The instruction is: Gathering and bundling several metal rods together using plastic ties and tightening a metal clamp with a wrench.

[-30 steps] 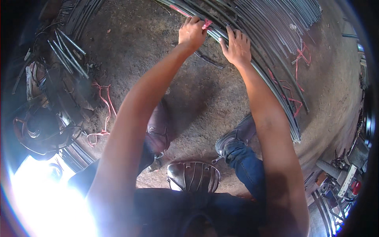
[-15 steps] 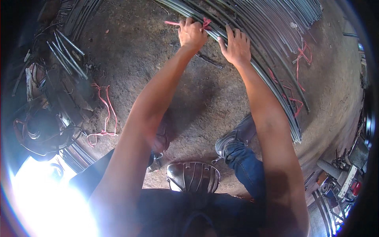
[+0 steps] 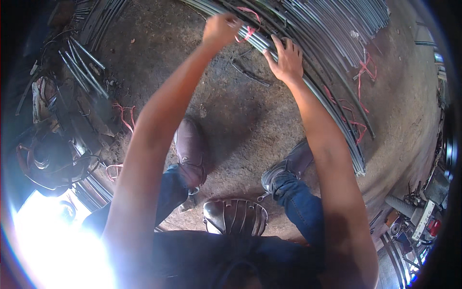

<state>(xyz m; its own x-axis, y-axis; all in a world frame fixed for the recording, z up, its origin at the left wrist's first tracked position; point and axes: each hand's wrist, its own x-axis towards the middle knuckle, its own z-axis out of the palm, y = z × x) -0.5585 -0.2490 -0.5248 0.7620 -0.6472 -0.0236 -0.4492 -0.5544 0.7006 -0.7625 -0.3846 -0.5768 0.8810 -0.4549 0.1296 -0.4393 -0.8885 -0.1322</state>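
A bundle of long grey metal rods (image 3: pixel 262 44) curves across the floor ahead of me. Pink string (image 3: pixel 249 32) is wrapped around it, and a loose strand lies across the rods beyond. My left hand (image 3: pixel 221 31) is over the bundle's near edge, just left of that string. Its fingers are curled and slightly blurred; whatever is in them is hidden. Palm down, my right hand (image 3: pixel 288 62) rests on the rods to the right of the string, fingers stretched and apart.
More rods (image 3: pixel 332 29) lie side by side at the far right, with pink string (image 3: pixel 366 67) near their ends. Short rods (image 3: pixel 82 67) are at the left. A dark curved stick (image 3: pixel 252 74) lies before the bundle. My shoes (image 3: pixel 190 149) stand either side of a ribbed seat (image 3: pixel 236 216).
My left hand has shifted left and slightly away, uncovering the string wrap. The string end that stuck out to its left no longer shows there. My right hand has barely moved.
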